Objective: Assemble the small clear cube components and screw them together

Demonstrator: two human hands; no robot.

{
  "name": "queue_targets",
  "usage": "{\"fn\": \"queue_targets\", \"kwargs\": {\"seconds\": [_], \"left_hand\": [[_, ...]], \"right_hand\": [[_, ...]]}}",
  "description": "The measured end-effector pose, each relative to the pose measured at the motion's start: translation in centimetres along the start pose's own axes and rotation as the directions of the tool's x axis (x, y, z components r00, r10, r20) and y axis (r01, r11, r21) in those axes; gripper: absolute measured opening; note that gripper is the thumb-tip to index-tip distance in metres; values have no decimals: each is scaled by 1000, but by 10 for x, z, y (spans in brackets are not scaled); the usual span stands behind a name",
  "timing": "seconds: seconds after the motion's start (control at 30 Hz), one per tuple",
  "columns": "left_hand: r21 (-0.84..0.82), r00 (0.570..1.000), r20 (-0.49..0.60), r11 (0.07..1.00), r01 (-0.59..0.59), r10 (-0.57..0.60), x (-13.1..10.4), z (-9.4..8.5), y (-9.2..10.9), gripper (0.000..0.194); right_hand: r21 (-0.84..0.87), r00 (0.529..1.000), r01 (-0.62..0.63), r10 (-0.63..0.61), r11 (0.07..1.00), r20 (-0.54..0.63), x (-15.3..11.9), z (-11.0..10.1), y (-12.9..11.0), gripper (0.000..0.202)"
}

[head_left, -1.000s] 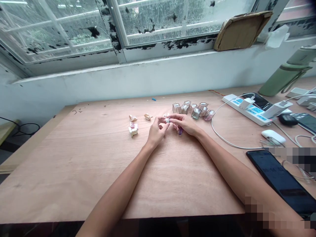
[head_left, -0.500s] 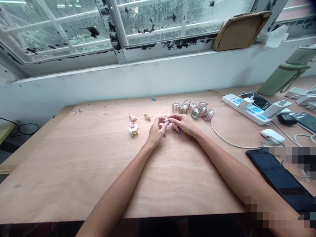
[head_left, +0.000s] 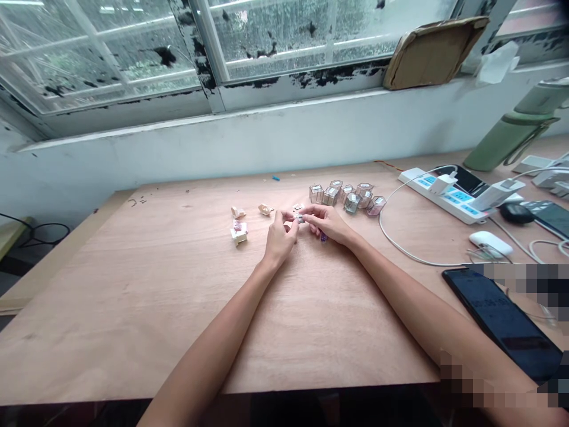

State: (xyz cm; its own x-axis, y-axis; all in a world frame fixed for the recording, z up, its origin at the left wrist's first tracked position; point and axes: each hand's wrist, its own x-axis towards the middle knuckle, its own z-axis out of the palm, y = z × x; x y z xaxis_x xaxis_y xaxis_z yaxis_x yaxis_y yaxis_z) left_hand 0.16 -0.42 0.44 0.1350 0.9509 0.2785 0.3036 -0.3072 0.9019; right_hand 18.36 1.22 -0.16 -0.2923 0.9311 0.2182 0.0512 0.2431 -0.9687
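Note:
Between the fingertips of both hands is a small pale piece [head_left: 300, 219], too small to make out its kind. My left hand [head_left: 281, 237] pinches it from the left. From the right, my right hand [head_left: 329, 223] closes on it with thumb and forefinger. A small purple piece [head_left: 323, 236] shows beneath my right hand. Just beyond the fingers lies a small whitish piece [head_left: 297, 207]. Left of my hands sit a cream block with a pink part [head_left: 239, 233] and two cream pieces, one nearer the block [head_left: 237, 212] and one closer to my hand [head_left: 265, 209].
Several clear hexagonal containers [head_left: 351, 202] stand behind my right hand. To the right are a white power strip [head_left: 444, 194] with a trailing cable, a white case [head_left: 491, 245], a black mouse [head_left: 517, 214], a phone [head_left: 502, 323] and a green bottle [head_left: 502, 139]. A tiny blue piece [head_left: 276, 178] lies near the wall.
The small piece between my fingertips has turned slightly and my fingers have shifted a little. The things on the table stay where they were.

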Motion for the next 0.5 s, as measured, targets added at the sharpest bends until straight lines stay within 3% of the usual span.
{"fn": "queue_targets", "kwargs": {"seconds": [0.5], "left_hand": [[90,999,-13,995,-48,50,0,-1,4,15]], "right_hand": [[-28,999,30,-31,999,-28,3,0,6,43]]}}
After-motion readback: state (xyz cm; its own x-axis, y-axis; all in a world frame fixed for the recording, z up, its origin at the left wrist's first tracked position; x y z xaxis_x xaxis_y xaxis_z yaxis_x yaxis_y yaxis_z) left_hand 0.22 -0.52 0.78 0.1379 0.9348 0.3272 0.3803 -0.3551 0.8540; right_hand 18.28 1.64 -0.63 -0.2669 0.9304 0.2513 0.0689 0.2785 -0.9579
